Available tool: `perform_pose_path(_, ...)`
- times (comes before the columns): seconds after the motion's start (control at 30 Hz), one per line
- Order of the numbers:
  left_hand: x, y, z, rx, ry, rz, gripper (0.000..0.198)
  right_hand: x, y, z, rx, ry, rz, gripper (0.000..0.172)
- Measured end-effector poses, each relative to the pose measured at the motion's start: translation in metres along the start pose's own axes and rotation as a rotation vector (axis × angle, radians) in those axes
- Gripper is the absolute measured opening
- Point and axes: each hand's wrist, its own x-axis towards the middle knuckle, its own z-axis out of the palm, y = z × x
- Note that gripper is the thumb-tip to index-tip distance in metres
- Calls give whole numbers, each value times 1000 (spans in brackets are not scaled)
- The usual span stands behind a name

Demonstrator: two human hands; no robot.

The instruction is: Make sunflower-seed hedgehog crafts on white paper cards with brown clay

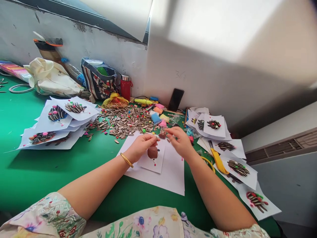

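Observation:
My left hand (pixel 146 145), with a gold bangle at the wrist, is pinched closed over a small white card (pixel 156 166). What its fingertips hold is too small to make out. Just below them a flattened piece of brown clay (pixel 152 152) shows on the card, beside small dark and red marks. Opposite it, my right hand (pixel 180 140) has its fingers loosely curved and apart, with nothing visible between them. Close to those fingertips lies a brown lump in clear plastic (pixel 162 133). Under the card is a larger white sheet (pixel 170 180).
A heap of striped sunflower seeds (pixel 131 120) spreads behind my hands. Cards with seed hedgehogs (pixel 58 114) are piled left; more cards (pixel 239 168) lie right, by a yellow cutter (pixel 219 162). Along the wall stand a red flask (pixel 125 88), a striped bag (pixel 99 77) and a phone (pixel 176 99).

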Motion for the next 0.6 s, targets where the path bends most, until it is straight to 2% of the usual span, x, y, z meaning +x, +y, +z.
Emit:
perform_pose_path(0.07,-3,-1,2,41,-122,-24,44,-12,-21,6,123,-82,-68,29)
perform_pose_path(0.13,-5,-2,4,88,-199,-24,44,-21,-33,12,169,-72,-79,25)
perform_pose_path(0.3,-5,-3,2,215,-238,-24,50,-30,-30,17,224,34,-84,14)
perform_pose_path(0.4,0,-3,-4,395,-147,104,48,-31,-17,17,78,45,-29,20)
perform_pose_path(0.5,8,-6,-16,809,38,373,33,-29,-3,21,-165,-35,24,23)
perform_pose_path(0.6,14,-12,-25,1063,20,499,26,-23,7,31,-305,-114,65,19)
